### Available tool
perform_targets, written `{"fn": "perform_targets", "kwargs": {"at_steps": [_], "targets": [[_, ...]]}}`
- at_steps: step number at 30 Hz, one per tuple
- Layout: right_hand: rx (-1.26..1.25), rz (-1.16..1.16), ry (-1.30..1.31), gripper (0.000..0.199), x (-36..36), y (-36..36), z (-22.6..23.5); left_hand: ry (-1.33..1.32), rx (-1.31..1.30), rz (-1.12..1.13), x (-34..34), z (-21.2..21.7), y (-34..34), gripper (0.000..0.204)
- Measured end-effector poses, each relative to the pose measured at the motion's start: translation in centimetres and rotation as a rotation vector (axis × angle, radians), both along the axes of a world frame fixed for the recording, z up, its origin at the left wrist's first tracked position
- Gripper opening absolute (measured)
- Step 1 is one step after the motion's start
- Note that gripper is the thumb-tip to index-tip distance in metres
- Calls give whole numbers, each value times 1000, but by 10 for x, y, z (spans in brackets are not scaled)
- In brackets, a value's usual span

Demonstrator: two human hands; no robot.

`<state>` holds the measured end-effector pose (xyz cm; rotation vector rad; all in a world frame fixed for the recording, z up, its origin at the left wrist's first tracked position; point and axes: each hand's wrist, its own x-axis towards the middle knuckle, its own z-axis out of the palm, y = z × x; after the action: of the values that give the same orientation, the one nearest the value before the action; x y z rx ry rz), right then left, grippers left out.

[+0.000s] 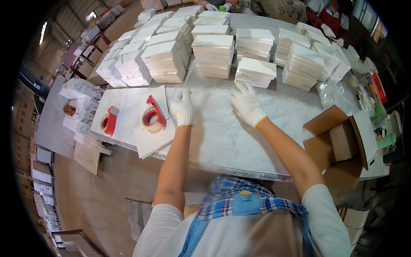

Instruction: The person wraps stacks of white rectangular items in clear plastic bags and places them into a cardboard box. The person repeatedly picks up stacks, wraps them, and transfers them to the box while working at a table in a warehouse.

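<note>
Both my hands wear white knitted gloves with yellow cuffs and reach out over a pale marble-patterned tabletop (239,141). My left hand (182,108) is just right of a stack of flat white sheets (155,139); its fingers are partly smeared. Beside it is a blurred, translucent, whitish patch (198,81) that I cannot make out. My right hand (247,105) has its fingers stretched apart, close to the front of a low stack of white marble tiles (256,72). Whether they touch the tiles is unclear.
Taller tile stacks (212,55) fill the far side. Red tape dispensers (155,115) lie at left. An open cardboard box (317,147) with a block inside stands at right, near clear plastic bags (338,95). Two people work across the table, one with gloved hands (218,7) visible.
</note>
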<state>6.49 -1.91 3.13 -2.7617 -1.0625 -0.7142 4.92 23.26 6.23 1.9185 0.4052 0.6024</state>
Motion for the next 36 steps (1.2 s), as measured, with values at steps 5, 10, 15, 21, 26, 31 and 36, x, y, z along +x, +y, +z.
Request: {"fn": "perform_targets", "kwargs": {"at_steps": [5, 10, 15, 21, 26, 31, 36], "targets": [[289, -187, 600, 23, -107, -29, 26, -38, -242, -9, 4, 6, -18, 44], [994, -254, 1260, 30, -196, -44, 1, -1, 335, -40, 21, -17, -61, 35], [1254, -278, 1477, 30, -256, -70, 4, 32, 799, -189, 18, -38, -139, 28], [1353, -337, 1440, 30, -303, -90, -11, 85, 956, -440, -2, -75, -221, 28], [1065, -388, 1354, 29, -327, -114, -14, 41, 951, -624, -31, -81, -258, 29], [886, -234, 1121, 27, -346, -131, -49, -181, 761, -714, -49, -90, -266, 22], [862, -212, 1063, 25, -355, -146, -54, -350, 680, -927, -55, -85, -251, 20]]}}
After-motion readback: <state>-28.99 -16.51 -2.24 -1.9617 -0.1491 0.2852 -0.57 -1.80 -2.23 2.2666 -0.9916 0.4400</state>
